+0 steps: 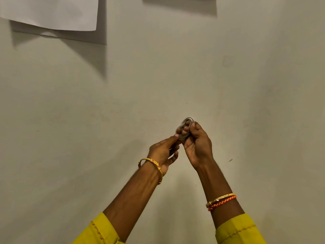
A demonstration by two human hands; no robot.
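Thing: grey coil point(187, 120) of looped cord, held between both hands over a pale surface.
Axis: lengthwise, tilted slightly; rounded end points away from the person.
Right hand point(197, 143): fingers curl through the loops.
Left hand point(163, 152): pinches the lower end.
Beyond: white paper point(52, 13), far left.

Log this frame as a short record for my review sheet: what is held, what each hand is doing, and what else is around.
held thing: grey looped band, loops bunched together, blurred; material cannot be told
left hand: pinches the band's lower end between thumb and fingertips
right hand: fingers curled through the loops
backdrop: pale surface
other thing: white paper sheet, upper left, casting a shadow
left wrist: gold bangle
right wrist: orange braided thread beside another bangle
clothing: yellow sleeves
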